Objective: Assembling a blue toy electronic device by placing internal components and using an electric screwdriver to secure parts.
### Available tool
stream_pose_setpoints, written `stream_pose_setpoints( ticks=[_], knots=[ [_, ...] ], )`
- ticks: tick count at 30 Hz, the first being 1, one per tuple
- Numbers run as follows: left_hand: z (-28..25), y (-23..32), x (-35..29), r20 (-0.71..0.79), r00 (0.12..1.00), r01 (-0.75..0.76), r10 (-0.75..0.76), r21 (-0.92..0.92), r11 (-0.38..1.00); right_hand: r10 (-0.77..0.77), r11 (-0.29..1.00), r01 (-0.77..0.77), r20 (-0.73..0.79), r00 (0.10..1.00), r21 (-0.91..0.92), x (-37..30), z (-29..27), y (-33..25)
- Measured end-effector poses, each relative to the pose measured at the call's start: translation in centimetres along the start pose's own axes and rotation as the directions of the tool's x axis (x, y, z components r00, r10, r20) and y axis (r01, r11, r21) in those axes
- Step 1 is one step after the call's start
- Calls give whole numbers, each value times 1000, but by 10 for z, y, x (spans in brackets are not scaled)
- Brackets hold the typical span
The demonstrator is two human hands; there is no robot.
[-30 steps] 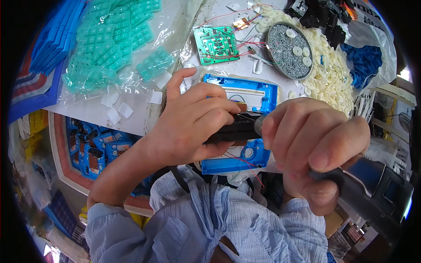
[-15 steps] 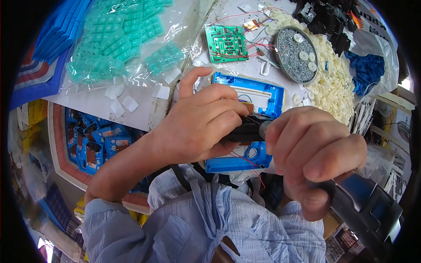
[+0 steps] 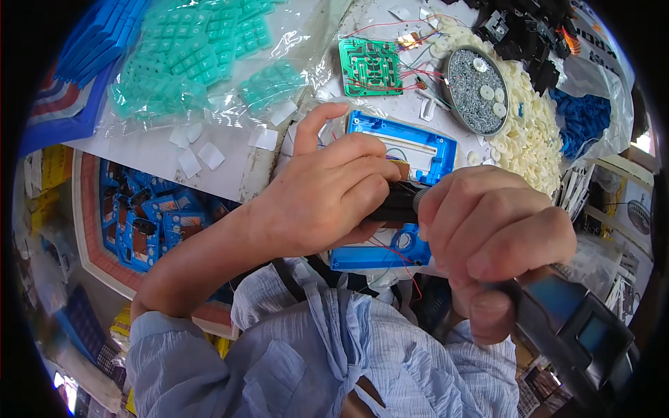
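My right hand [image 3: 491, 233] is wrapped round a black power screwdriver [image 3: 582, 327] with a small display on its body. The tool's grey collar points left, at a black part [image 3: 397, 202] lying across an open blue plastic casing [image 3: 446, 157]. My left hand [image 3: 317, 198] grips that black part from the left, index finger raised and the other fingers bent over it. The tool's tip and any screw are hidden behind my fingers. Thin red wires [image 3: 394, 252] run out of the casing's near end, beside a round white-rimmed piece [image 3: 404, 241].
Beyond the casing lies a green circuit board [image 3: 369, 66] with wires. A round metal bowl [image 3: 445, 80] of screws stands beside a heap of cream discs [image 3: 526, 136]. Teal keypads [image 3: 195, 52] fill a clear bag at left. A crate [image 3: 93, 240] below holds blue units [image 3: 164, 223].
The table's things sit slightly further right in the view. My right hand and the screwdriver have tilted a little; both hands keep their grips at the casing.
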State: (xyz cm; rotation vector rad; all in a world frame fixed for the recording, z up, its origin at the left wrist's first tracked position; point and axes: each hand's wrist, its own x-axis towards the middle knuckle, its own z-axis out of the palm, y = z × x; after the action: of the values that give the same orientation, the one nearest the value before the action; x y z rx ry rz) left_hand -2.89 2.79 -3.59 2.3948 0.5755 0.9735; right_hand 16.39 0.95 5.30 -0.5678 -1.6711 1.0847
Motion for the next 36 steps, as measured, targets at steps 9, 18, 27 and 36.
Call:
stream_pose_setpoints(
  ticks=[9,18,27,36],
  knots=[
    [-7,1,4,84,996,41,-36,-67,997,6,999,-16,-195,981,-52,-3,-27,-34],
    [-5,-4,8,105,951,310,-292,-245,919,31,467,-105,-103,994,-878,-54,-20,-19],
    [11,9,-11,-162,902,366,-400,-202,908,625,696,-543,24,780,-470,-30,-68,10],
    [7,25,-3,-22,971,232,-237,311,922,478,440,-131,109,871,-888,-21,-72,16]
  ],
)
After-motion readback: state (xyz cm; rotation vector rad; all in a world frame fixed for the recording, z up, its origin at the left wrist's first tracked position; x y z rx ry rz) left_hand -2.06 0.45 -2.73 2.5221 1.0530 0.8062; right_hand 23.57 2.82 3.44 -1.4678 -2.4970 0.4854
